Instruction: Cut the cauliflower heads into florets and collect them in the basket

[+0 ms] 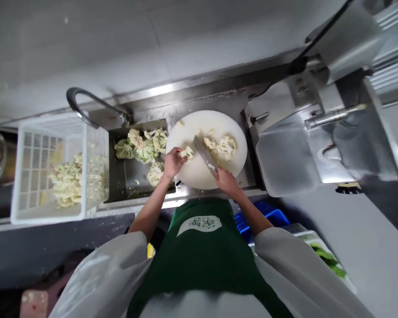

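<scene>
A round white cutting board (204, 173) lies in front of me. My right hand (226, 181) is closed around the handle of a knife (204, 152), whose blade points up and left across the board, with small white bits on it. At the board's left edge, my left hand (174, 163) is closed on a piece of cauliflower (186, 153). Right of the blade sits a larger cut cauliflower (227, 147), with crumbs and smaller florets around it. More cauliflower heads (146, 150) lie in the sink just left of the board.
A white plastic basket (49, 216) holding cut florets (68, 181) stands left of the metal sink (132, 179), below a curved faucet (96, 104). A metal slicing machine (285, 159) borders the board's right side. Blue crates (263, 214) are below the counter.
</scene>
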Demonstrator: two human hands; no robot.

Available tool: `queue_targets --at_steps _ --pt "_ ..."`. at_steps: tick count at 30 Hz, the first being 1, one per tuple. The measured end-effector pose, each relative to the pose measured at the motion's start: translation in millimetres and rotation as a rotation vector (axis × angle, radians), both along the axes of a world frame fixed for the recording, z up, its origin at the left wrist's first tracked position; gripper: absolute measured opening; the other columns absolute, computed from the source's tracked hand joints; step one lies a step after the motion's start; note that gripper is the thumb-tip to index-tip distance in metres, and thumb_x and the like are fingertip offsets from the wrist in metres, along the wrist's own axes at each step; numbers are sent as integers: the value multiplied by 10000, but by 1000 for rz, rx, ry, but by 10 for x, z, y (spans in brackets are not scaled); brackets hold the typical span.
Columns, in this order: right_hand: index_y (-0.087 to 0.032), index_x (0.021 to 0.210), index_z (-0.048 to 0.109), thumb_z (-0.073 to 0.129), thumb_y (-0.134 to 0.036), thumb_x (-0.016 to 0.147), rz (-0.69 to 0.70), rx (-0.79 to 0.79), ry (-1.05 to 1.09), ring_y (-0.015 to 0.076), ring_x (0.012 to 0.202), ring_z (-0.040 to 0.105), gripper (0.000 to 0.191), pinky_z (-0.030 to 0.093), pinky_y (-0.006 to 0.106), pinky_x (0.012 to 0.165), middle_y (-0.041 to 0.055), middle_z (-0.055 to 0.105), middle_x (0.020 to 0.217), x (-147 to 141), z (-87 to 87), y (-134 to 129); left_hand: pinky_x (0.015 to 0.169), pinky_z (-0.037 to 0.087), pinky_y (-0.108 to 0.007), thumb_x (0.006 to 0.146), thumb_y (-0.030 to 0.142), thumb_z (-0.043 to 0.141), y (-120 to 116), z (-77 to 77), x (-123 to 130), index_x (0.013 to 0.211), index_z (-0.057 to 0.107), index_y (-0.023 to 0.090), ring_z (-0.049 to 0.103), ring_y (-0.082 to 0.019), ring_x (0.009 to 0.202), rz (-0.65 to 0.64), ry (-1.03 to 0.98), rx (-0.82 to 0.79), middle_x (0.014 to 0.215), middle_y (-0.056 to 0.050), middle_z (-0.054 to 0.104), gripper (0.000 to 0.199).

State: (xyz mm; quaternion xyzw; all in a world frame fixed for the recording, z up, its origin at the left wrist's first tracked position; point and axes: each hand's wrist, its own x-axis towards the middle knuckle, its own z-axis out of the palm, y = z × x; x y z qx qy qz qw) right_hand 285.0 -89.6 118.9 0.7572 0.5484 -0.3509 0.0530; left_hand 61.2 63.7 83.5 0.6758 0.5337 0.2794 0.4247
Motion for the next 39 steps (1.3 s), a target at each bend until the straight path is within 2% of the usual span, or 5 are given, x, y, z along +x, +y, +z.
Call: queue_targets --at_steps 4,8,14,31,39 --pt "-150 1196 616 349 -304 1082 15 -7 -85 265 1009 728 328 474 307 849 161 754 1043 -82 165 -26 838 594 -356 843 418 750 -657 -287 21 1057 723 194 676 -256 1082 83 25 98 1205 -134 663 312" --pt "-148 1255 585 292 -306 1094 43 73 -99 246 954 737 370 472 300 840 150 762 1008 -280 344 6 864 601 -377 946 434 642 -890 -339 77 1142 699 212 626 -272 1230 217 -52 148 1311 -140 636 302" --pt "-148 1307 557 288 -319 1097 138 109 -114 239 958 745 381 488 294 841 140 772 1025 -531 346 236 1041 536 -433 939 389 660 -900 -284 136 1016 708 197 620 -261 1190 265 -58 286 1182 -123 627 213" --pt "-148 1317 552 268 -320 1097 220 72 -148 245 943 741 399 494 313 856 150 765 1016 -474 496 275 1024 547 -474 943 416 658 -962 -258 202 1018 735 242 623 -267 1122 233 -91 235 1137 -112 567 204" --pt "-138 1265 579 299 -284 1083 216 75 -123 248 964 735 364 498 307 847 158 759 1049 -529 255 305 976 584 -426 942 391 660 -1011 -342 232 1021 718 256 636 -237 1115 147 -98 241 1135 -100 580 166"
